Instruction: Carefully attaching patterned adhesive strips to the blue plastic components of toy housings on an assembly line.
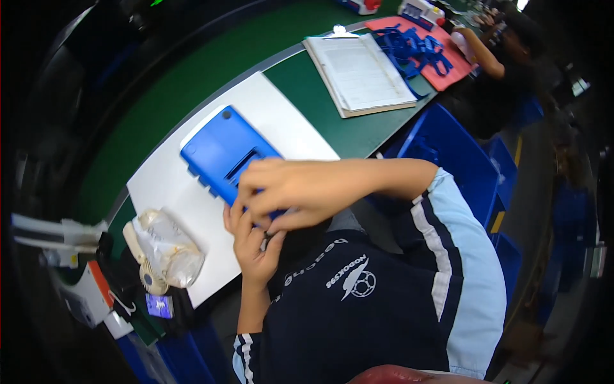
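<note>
A blue plastic casing point(220, 148) with a rectangular slot, a dark round spot at its far corner and tabs along its left side lies tilted on a white board. My left hand point(256, 253) is closed round the casing's near end, fingertips at its edge. Over the same end bends my right hand point(291, 189), its fingers curled and pressed together, close against the left fingers. Whatever sits between the right fingertips is hidden and partly blurred. Something small and dark shows by my left thumb, too small to name.
The white board point(288, 115) lies on a green table. Left of it are a plastic-wrapped bundle point(167, 246) and a small fan point(152, 278). Beyond stand a clipboard with papers point(364, 73) and blue straps point(409, 48) on a red mat. Blue bins point(454, 147) stand right; a co-worker sits far right.
</note>
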The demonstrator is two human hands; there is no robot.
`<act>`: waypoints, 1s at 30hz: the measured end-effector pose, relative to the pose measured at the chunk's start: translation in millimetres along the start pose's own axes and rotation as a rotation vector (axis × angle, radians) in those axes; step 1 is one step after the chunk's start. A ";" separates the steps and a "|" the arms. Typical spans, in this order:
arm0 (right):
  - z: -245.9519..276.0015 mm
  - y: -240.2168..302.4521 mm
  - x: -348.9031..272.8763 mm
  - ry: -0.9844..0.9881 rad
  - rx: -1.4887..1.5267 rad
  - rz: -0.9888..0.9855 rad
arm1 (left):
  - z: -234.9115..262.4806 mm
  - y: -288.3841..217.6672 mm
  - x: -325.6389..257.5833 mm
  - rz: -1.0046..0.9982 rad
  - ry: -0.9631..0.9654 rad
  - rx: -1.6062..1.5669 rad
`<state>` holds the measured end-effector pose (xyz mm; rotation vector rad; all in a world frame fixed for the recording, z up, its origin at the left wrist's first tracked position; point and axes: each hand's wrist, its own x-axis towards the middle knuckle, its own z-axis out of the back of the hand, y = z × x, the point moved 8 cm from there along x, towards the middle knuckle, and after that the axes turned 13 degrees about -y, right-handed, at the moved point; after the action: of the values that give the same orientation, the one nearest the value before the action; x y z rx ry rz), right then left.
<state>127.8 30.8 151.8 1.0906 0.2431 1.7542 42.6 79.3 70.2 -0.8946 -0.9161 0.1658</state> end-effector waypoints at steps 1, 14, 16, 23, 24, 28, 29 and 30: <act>6.5 -1.9 4.1 -0.038 -0.001 0.034 | 1.7 -0.4 0.1 -0.005 -0.029 0.013; 27.0 -103.1 81.1 -0.341 -0.163 -0.227 | -4.3 -10.9 7.1 -0.105 0.000 -0.029; 26.2 -101.4 80.8 -0.334 -0.141 -0.247 | -3.5 -9.8 7.7 -0.105 -0.003 -0.025; 27.5 -99.7 77.3 -0.343 -0.144 -0.253 | -4.1 -11.6 8.8 -0.119 -0.003 -0.031; 26.4 -99.2 77.5 -0.351 -0.153 -0.235 | -4.0 -11.5 8.7 -0.119 -0.004 -0.036; 24.2 -97.6 78.1 -0.350 -0.151 -0.220 | -3.2 -10.8 6.9 -0.109 -0.016 -0.028; 24.8 -96.6 77.8 -0.350 -0.148 -0.216 | -3.2 -11.1 7.1 -0.110 -0.015 -0.033; 25.7 -97.2 77.3 -0.350 -0.146 -0.217 | -3.4 -11.2 7.4 -0.108 -0.014 -0.032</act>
<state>204.0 132.1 150.7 1.1945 0.0146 1.3416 47.2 73.6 82.0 -0.8724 -0.9795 0.0647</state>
